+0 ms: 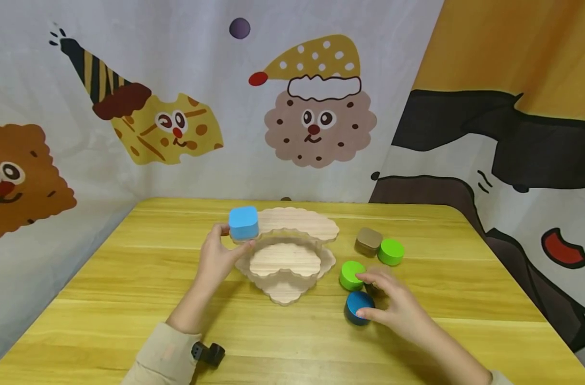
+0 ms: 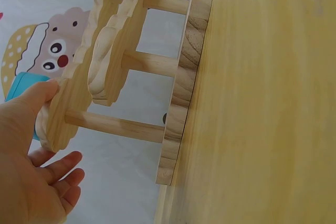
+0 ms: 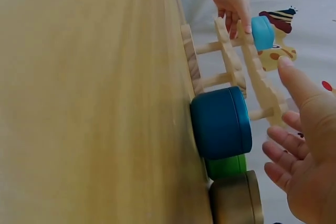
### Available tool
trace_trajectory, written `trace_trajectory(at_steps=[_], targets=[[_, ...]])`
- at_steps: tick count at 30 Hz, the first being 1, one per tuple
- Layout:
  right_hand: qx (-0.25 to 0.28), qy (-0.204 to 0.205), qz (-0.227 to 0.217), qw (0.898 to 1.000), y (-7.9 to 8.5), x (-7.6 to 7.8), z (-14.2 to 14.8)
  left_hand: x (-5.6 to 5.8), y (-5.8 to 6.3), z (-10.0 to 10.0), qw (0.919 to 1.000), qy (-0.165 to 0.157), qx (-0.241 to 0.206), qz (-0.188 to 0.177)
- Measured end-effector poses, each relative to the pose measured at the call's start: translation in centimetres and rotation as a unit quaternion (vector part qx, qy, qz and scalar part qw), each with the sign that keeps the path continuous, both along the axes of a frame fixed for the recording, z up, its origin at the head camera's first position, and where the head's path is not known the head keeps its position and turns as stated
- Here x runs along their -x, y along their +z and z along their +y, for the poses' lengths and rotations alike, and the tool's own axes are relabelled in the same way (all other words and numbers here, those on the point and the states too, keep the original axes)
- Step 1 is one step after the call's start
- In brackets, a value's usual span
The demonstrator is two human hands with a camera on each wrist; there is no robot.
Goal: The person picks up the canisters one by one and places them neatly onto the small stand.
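My left hand [image 1: 217, 255] holds a light blue rounded-square tin [image 1: 244, 223] between thumb and forefinger, at the left end of the top tier of a wooden scalloped stand [image 1: 285, 264]. In the left wrist view, the thumb lies along the light blue tin [image 2: 22, 85] at the tier's edge, while the other fingers spread loosely. My right hand [image 1: 397, 305] hovers over a dark blue round tin [image 1: 355, 314] and a green tin [image 1: 351, 275], thumb and fingers apart. From the right wrist, the dark blue tin [image 3: 220, 123] stands below the spread fingers. A brownish tin [image 3: 236, 203] is partly hidden by the hand in the head view.
Behind the right hand, a gold-brown squarish tin [image 1: 368, 241] stands beside another green tin [image 1: 391, 252]. A small black object [image 1: 208, 354] shows at the left cuff. The wooden table [image 1: 292, 342] ends at a cartoon-printed cloth [image 1: 177, 182].
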State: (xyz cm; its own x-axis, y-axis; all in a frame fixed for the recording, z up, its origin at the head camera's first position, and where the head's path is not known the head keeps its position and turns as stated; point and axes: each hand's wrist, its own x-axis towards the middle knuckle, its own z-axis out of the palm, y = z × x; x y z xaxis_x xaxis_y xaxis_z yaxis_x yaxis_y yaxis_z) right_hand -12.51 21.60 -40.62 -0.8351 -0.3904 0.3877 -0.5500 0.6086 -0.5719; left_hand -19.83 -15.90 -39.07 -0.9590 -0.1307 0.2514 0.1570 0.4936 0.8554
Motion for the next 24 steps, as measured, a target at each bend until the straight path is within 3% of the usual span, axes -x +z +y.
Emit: trace_trajectory(at_steps=[24], targets=[[-0.011, -0.031, -0.044, 0.999, -1.6, -1.1, -0.6, -0.1, 0.0, 0.0, 0.9999, -0.002, -0.007, -0.007]])
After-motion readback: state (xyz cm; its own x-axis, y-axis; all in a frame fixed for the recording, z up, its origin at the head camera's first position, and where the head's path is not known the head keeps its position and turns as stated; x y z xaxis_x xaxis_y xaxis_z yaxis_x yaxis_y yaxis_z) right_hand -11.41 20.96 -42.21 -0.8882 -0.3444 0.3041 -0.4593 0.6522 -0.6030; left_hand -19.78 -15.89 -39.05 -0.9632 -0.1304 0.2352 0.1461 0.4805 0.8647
